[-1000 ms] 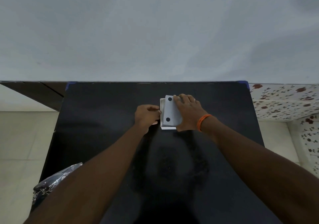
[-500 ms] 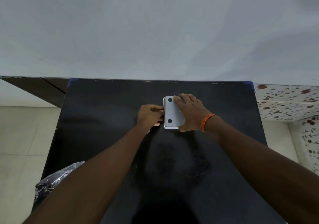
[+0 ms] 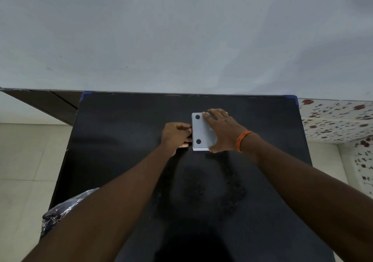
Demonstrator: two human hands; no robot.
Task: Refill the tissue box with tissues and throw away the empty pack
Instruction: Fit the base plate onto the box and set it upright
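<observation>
A white tissue box (image 3: 200, 131) lies upside down near the far middle of the black table (image 3: 125, 140). Its grey bottom panel with two black round feet faces up. My right hand (image 3: 223, 130), with an orange band at the wrist, lies flat on the panel and covers the box's right half. My left hand (image 3: 176, 135) is at the box's left side, fingers curled against its edge. No tissues and no pack are visible.
A dark patterned bag (image 3: 66, 207) hangs at the table's near left edge. A grey wall (image 3: 181, 35) rises right behind the table. Pale floor tiles lie to the left, floral tiles (image 3: 335, 118) to the right.
The bottom panel, tilted above the white box a second ago, now sits flat and flush on it. Both hands stayed at the box; the view shifted slightly.
</observation>
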